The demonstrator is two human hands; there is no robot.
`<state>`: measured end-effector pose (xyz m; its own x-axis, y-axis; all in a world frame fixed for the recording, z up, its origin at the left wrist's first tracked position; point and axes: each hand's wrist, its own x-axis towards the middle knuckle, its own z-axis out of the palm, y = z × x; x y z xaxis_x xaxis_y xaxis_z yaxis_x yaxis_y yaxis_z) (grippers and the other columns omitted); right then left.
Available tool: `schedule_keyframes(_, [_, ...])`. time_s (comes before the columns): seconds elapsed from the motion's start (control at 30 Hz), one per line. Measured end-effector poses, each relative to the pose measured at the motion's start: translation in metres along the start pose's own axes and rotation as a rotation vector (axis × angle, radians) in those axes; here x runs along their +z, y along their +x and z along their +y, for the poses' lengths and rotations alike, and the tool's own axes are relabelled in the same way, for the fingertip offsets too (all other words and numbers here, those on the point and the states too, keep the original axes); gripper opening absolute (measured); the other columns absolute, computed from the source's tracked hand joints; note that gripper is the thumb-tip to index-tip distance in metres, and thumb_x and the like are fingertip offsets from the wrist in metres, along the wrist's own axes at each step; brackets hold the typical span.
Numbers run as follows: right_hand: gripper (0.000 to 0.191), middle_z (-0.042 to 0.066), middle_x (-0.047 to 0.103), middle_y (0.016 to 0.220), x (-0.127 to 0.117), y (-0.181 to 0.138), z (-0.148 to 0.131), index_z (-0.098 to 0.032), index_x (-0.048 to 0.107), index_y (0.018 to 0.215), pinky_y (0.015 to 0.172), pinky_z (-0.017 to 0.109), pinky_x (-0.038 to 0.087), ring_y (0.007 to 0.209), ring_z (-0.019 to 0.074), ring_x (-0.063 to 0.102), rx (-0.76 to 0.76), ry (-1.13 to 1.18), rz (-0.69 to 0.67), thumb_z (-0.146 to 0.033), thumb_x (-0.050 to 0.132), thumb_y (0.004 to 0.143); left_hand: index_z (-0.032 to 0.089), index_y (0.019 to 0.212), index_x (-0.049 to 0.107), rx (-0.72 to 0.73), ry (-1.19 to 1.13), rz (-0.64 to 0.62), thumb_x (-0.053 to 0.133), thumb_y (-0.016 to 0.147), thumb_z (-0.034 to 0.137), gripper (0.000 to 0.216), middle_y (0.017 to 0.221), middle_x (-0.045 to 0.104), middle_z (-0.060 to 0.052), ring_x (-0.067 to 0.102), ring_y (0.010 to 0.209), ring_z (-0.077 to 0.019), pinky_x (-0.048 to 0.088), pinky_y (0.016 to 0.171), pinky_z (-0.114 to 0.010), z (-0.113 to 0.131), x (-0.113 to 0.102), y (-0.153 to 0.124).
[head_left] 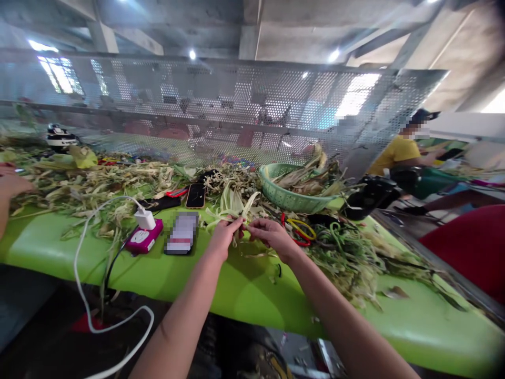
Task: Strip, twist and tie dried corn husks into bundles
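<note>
Both my hands meet over the bright green table [244, 287], pinching pale corn husk strips [232, 208] between them. My left hand [224, 234] is closed on the husk strips with thumb and fingers. My right hand [270, 234] is closed on the same bunch from the right side. Just beyond the hands lies a heap of dried husks and leaves [130, 181]. A green plastic basket [286, 197] with husks in it stands behind my right hand.
A pink power bank [144, 239] with a white charger and cable [84, 263], and phones [195, 195] lie left of my hands. Coloured rubber bands [302, 231] lie to the right. A perforated metal screen [221, 105] backs the table. Another person's hand [11, 184] is at far left; a person in yellow [396, 152] sits at right.
</note>
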<state>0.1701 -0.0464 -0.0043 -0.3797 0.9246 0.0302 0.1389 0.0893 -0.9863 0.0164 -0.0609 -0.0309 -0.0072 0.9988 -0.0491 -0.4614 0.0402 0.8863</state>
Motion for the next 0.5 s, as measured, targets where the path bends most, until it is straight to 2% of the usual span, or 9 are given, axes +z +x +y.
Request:
schedule_keyframes(0.13, [0.027, -0.004, 0.055, 0.055, -0.002, 0.005, 0.004, -0.016, 0.064, 0.074, 0.043, 0.021, 0.029, 0.045, 0.0076, 0.04, -0.095, -0.141, 0.078, -0.042, 0.07, 0.07, 0.013, 0.076, 0.066, 0.03, -0.018, 0.041, 0.077, 0.061, 0.041, 0.033, 0.061, 0.059, 0.001, 0.049, 0.05, -0.0059, 0.036, 0.049, -0.018, 0.0, -0.002, 0.004])
schedule_keyframes(0.23, [0.02, -0.001, 0.061, 0.069, -0.013, 0.006, 0.005, -0.018, 0.065, 0.082, 0.047, 0.022, 0.038, 0.053, 0.0105, 0.048, -0.162, -0.256, 0.18, -0.035, 0.067, 0.072, 0.013, 0.077, 0.067, 0.069, -0.035, 0.107, 0.077, 0.061, 0.041, 0.034, 0.06, 0.058, 0.001, 0.046, 0.048, -0.0043, 0.032, 0.046, -0.017, 0.001, -0.006, 0.006])
schedule_keyframes(0.3, [0.018, 0.001, 0.065, 0.081, -0.023, 0.0, 0.004, -0.02, 0.065, 0.088, 0.053, 0.024, 0.043, 0.058, 0.0122, 0.054, -0.186, -0.351, 0.191, -0.03, 0.066, 0.074, 0.014, 0.079, 0.066, 0.091, -0.052, 0.166, 0.076, 0.062, 0.041, 0.034, 0.06, 0.058, 0.002, 0.043, 0.046, -0.0034, 0.029, 0.044, -0.017, 0.002, -0.008, 0.008])
schedule_keyframes(0.37, [0.017, 0.002, 0.068, 0.089, -0.028, -0.014, 0.001, -0.022, 0.066, 0.094, 0.062, 0.029, 0.048, 0.065, 0.0155, 0.06, -0.183, -0.477, 0.072, -0.03, 0.062, 0.079, 0.014, 0.08, 0.066, 0.096, -0.063, 0.2, 0.076, 0.062, 0.04, 0.033, 0.061, 0.058, 0.003, 0.04, 0.043, -0.0027, 0.026, 0.042, -0.017, 0.004, -0.01, 0.007])
schedule_keyframes(0.43, [0.023, 0.005, 0.069, 0.104, -0.028, -0.036, -0.001, -0.025, 0.068, 0.104, 0.083, 0.037, 0.048, 0.091, 0.0228, 0.063, -0.186, -0.597, -0.112, -0.031, 0.058, 0.084, 0.014, 0.082, 0.066, 0.096, -0.064, 0.203, 0.076, 0.062, 0.04, 0.034, 0.062, 0.059, 0.003, 0.038, 0.041, -0.0025, 0.023, 0.04, -0.017, 0.005, -0.009, 0.007])
schedule_keyframes(0.5, [0.039, 0.005, 0.057, 0.133, -0.024, -0.065, -0.003, -0.03, 0.06, 0.124, 0.106, 0.045, 0.032, 0.123, 0.028, 0.049, -0.2, -0.681, -0.256, -0.033, 0.058, 0.086, 0.013, 0.08, 0.065, 0.115, -0.064, 0.198, 0.076, 0.062, 0.039, 0.034, 0.062, 0.059, 0.002, 0.039, 0.041, -0.0022, 0.022, 0.039, -0.017, 0.005, -0.008, 0.005])
